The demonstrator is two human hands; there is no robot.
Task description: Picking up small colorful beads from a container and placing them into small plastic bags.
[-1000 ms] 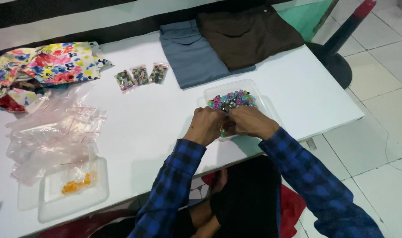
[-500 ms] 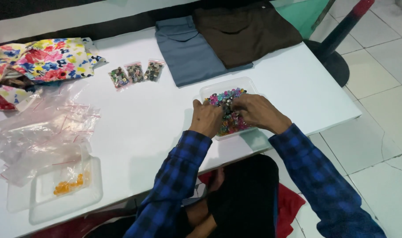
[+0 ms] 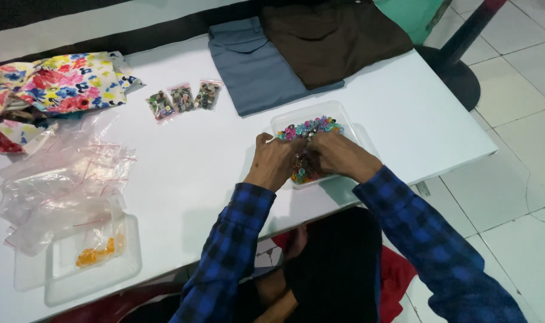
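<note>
Hands both curled up over your clear tub (image 3: 344, 113) of colourful beads (image 3: 311, 127): left hand (image 3: 271, 160) and right hand (image 3: 339, 154) pinching beads, though what exactly is hidden.

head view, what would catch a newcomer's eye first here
Both hands, left hand and right hand, meet over a clear tub of multicoloured beads near the white table's front edge. A bright floral cloth lies at far left, with three small filled bags in a row beside it.
</note>
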